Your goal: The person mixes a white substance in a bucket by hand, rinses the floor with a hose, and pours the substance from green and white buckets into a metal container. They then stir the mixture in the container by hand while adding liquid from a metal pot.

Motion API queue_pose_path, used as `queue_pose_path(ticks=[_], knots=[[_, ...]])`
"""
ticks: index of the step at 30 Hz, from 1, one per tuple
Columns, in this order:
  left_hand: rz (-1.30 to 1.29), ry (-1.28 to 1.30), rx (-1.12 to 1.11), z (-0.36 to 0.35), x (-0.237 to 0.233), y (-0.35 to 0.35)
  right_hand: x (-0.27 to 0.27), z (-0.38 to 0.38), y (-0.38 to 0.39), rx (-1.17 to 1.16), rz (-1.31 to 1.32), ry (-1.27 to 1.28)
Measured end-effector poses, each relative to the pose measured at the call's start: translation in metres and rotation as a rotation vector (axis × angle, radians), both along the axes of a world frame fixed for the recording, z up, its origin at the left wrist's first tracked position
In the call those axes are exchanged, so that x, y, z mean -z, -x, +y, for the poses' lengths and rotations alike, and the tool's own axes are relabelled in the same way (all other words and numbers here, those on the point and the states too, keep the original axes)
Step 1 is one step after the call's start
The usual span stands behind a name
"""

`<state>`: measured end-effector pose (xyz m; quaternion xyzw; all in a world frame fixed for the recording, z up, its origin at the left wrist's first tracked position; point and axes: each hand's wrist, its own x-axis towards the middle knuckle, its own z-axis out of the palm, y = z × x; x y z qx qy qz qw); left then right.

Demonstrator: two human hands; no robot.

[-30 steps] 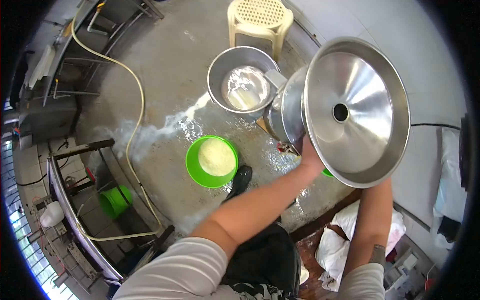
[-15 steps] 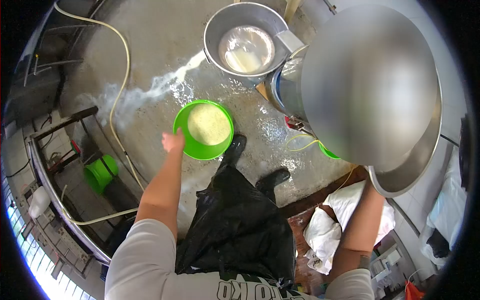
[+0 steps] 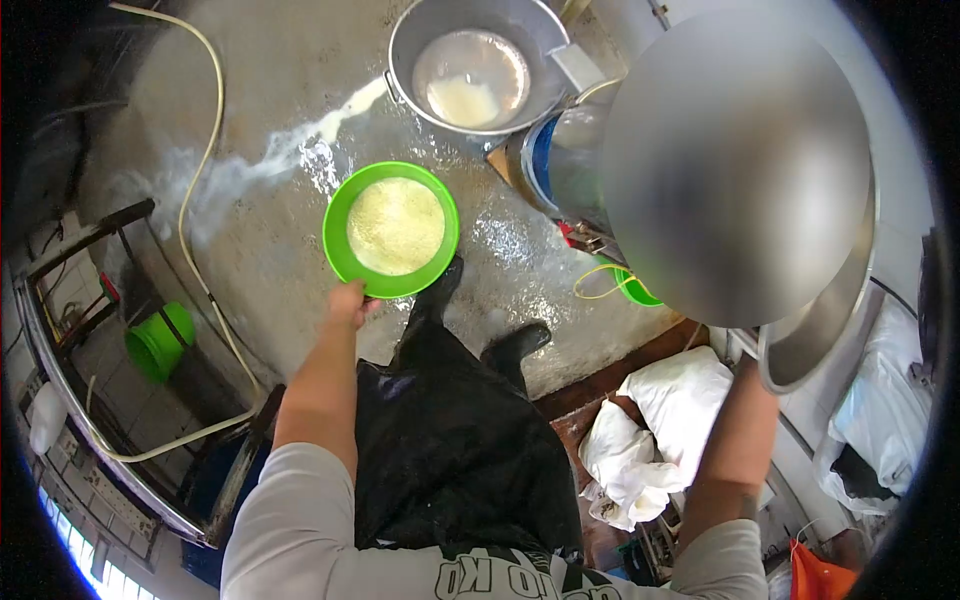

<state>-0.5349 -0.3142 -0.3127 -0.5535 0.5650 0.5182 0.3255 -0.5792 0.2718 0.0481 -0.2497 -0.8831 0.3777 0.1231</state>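
Note:
My left hand (image 3: 350, 302) is closed on the near left rim of a green bowl (image 3: 360, 270). Pale yellow, grainy material (image 3: 396, 226) lies inside the bowl. My right forearm reaches up at the right toward a large metal vessel (image 3: 815, 350), and the hand itself is hidden behind its rim. A big blurred patch covers most of that vessel. Beyond the bowl stands a metal pot (image 3: 412, 50) with cloudy liquid and a pale mass in it.
A cream hose (image 3: 190, 190) runs along the wet floor at the left. Near it are a metal frame (image 3: 90, 240) and a green bucket (image 3: 160, 342). White sacks (image 3: 680, 400) lie at lower right. Milky liquid (image 3: 290, 145) streaks the floor, and black boots (image 3: 515, 350) stand below the bowl.
My left hand has moved from beside the bowl's left side to its near rim and closed on it. The bowl now looks more level and nearer. The whole view has shifted slightly.

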Motion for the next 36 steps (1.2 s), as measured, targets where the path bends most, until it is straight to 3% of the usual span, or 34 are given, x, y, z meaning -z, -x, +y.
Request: queue_pose_path(ticks=[7,9,17,20,21,23,25,28,30,32,35,36], knots=[[0.149,-0.027,-0.185,0.046,-0.089,0.042,0.029,-0.044,-0.009,-0.002,0.010,0.161],[0.149,-0.023,-0.119,0.034,-0.124,0.037,0.031,-0.047,-0.006,0.006,0.036,0.234],[0.260,-0.001,-0.053,0.008,-0.313,0.049,0.050,-0.018,0.014,0.018,0.148,0.552],[0.298,0.053,0.016,0.009,-0.395,0.059,0.077,0.001,-0.020,-0.021,0.228,0.683],[0.328,0.071,0.061,0.012,-0.420,0.070,0.083,0.003,-0.040,-0.006,0.166,0.607],[0.394,0.081,0.121,0.018,-0.470,0.087,0.020,-0.006,-0.060,0.179,-0.420,0.230],[0.477,0.103,0.179,0.030,-0.522,0.098,-0.016,-0.009,-0.099,0.262,-0.242,0.134],[0.644,0.064,0.200,0.057,-0.593,0.120,-0.119,0.013,-0.127,0.346,-0.210,0.021],[0.750,0.147,0.255,0.093,-0.645,0.134,-0.176,0.062,-0.132,0.366,-0.059,-0.356],[0.900,0.110,0.351,0.100,-0.664,0.151,-0.263,0.120,-0.118,0.493,0.128,-0.673],[1.089,0.106,0.437,0.150,-0.702,0.181,-0.437,0.204,-0.090,0.541,0.395,-1.114],[1.177,0.077,0.434,0.161,-0.704,0.193,-0.489,0.225,-0.078,0.575,0.480,-1.366]])
